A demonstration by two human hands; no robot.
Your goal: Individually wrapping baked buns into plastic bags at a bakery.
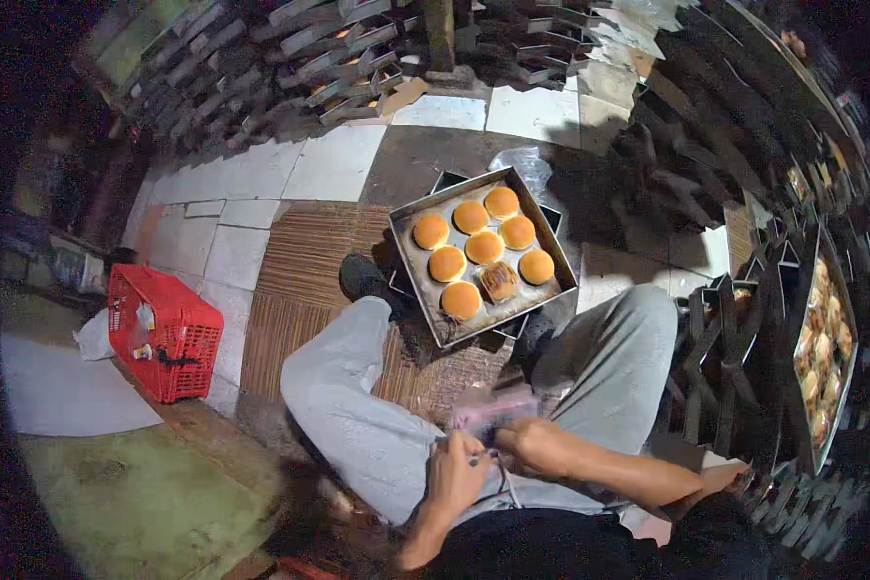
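Left hand (457, 471) pinched, right hand (536, 446) curled, holds unclear; blurred pinkish plastic (498, 410) just beyond both; step seems plastic handling; next move likely calls for steady two-handed grip; farther out, buns (484, 247) in square metal tray (543, 295).

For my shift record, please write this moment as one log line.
left fingers: at blurred pinkish item, grip unclear | right fingers: likewise | baking tray: eight plain buns, one topped bun | red basket: left
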